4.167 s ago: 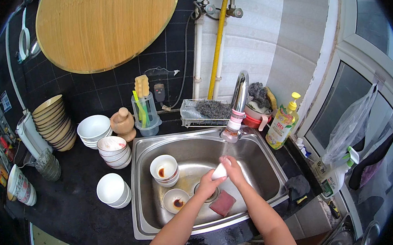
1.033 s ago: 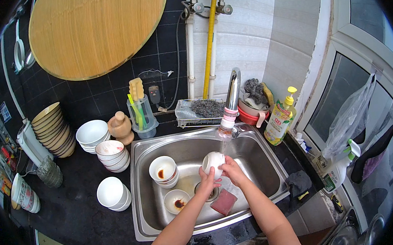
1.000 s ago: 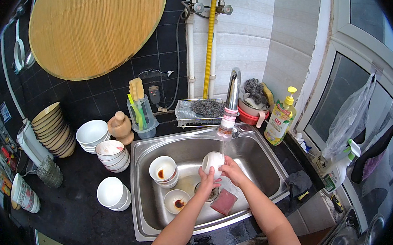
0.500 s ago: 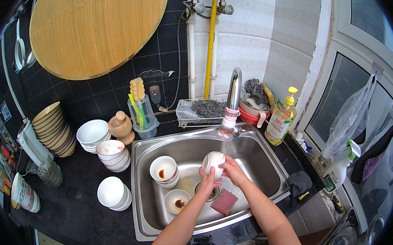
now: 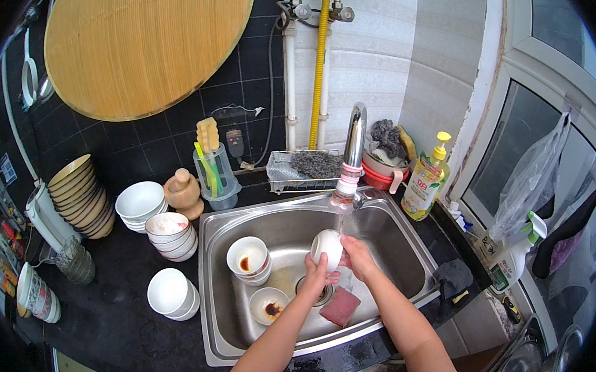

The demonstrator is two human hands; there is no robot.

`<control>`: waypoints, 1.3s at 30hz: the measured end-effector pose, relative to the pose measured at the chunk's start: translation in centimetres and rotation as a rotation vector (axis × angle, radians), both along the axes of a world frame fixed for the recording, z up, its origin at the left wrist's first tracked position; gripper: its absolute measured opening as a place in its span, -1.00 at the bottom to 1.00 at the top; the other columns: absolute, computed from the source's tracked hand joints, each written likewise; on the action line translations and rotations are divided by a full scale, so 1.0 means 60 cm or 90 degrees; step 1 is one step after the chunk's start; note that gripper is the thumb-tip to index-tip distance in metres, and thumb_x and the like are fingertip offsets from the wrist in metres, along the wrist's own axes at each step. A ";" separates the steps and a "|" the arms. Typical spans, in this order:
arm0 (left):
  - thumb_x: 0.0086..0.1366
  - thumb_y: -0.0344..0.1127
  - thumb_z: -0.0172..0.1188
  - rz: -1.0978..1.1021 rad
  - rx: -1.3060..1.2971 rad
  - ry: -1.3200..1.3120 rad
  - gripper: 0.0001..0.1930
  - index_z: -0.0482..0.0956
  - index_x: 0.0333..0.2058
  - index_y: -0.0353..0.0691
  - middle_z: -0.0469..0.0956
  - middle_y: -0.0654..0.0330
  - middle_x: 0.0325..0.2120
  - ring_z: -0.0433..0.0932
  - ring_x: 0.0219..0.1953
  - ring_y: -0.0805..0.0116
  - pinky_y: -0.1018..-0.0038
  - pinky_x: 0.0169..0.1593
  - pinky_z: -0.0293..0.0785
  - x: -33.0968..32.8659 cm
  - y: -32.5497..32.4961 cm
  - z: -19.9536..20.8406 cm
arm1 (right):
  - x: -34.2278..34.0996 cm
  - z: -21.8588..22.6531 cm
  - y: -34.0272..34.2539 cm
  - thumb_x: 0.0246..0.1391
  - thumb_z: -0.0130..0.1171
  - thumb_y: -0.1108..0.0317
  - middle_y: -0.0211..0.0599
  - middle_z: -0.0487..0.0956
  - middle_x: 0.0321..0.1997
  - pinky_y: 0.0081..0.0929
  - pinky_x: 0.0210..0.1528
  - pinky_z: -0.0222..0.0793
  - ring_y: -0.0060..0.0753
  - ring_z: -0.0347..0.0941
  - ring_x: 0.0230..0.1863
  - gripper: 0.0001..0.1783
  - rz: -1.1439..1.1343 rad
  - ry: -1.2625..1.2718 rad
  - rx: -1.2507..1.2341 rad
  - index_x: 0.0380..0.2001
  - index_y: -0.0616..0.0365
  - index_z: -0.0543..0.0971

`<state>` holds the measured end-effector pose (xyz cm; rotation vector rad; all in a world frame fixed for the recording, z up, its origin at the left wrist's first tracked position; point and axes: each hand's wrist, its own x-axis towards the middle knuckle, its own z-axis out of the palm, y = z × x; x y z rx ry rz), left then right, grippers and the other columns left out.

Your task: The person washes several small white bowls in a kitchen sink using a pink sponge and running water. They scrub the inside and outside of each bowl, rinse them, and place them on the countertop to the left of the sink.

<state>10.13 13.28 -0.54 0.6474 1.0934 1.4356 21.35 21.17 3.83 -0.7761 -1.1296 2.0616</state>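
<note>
A small white bowl (image 5: 326, 249) is tilted on its side under the running faucet (image 5: 353, 147), over the sink. My left hand (image 5: 315, 276) grips its near-left side, with the fingers round the lower edge. On the bowl's right side, my right hand (image 5: 358, 258) is closed against it, fingers partly hidden. Below my hands a reddish-pink cloth or sponge (image 5: 340, 307) lies in the sink beside the drain (image 5: 324, 293). To the left stand stacked white bowls (image 5: 249, 251), the top one with a brown stain, and a single bowl (image 5: 268, 305) holding dark residue.
The steel sink (image 5: 210, 309) sits in a black counter (image 5: 114, 323). White bowl stacks (image 5: 170, 292) stand left of it, with tan bowls (image 5: 83, 194) farther off. A wooden mortar (image 5: 184, 194), utensil holder (image 5: 219, 181), scrubber rack (image 5: 305, 171) and yellow pump bottle (image 5: 426, 180) line the back.
The bowl has turned slightly in my hands and shifted a little to the right. My right hand has moved slightly along its side. Water keeps running.
</note>
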 end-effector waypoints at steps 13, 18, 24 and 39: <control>0.25 0.07 -0.16 -0.044 -0.012 -0.033 -0.21 -0.46 0.16 -0.17 0.19 -0.12 -0.03 0.46 -0.18 0.12 0.35 -0.20 0.47 0.004 -0.003 0.007 | -0.002 -0.027 0.011 0.13 -0.11 0.06 -0.42 0.50 -0.37 -0.56 -0.36 0.43 -0.59 0.45 -0.40 -0.66 -0.095 -0.045 0.057 -0.27 0.10 0.43; 0.23 -0.07 -0.04 -0.040 0.051 -0.082 -0.14 -0.55 0.17 -0.18 0.17 -0.10 -0.01 0.49 -0.22 0.17 0.39 -0.21 0.50 -0.001 0.001 -0.002 | 0.000 -0.010 0.005 0.10 -0.04 0.18 -0.35 0.48 -0.25 -0.51 -0.23 0.43 -0.50 0.45 -0.27 -0.70 -0.054 0.038 0.034 -0.18 0.15 0.38; 0.14 -0.23 0.14 0.042 0.079 0.111 -0.15 -0.30 0.20 -0.24 0.21 -0.04 -0.04 0.48 -0.38 0.35 0.52 -0.40 0.49 -0.006 -0.002 0.009 | 0.004 0.007 0.004 0.06 0.01 0.32 -0.25 0.45 -0.14 -0.43 -0.07 0.39 -0.39 0.42 -0.12 -0.67 -0.048 0.158 -0.052 -0.12 0.24 0.33; 0.14 0.17 -0.03 0.040 -0.021 0.084 -0.20 -0.07 0.16 -0.28 0.37 0.05 -0.17 0.48 -0.37 0.28 0.51 -0.46 0.46 -0.028 0.004 0.000 | -0.012 -0.007 -0.022 0.02 0.08 0.23 -0.42 0.51 -0.44 -0.60 -0.34 0.28 -0.58 0.38 -0.38 -0.75 -0.011 -0.104 0.287 -0.35 0.21 0.52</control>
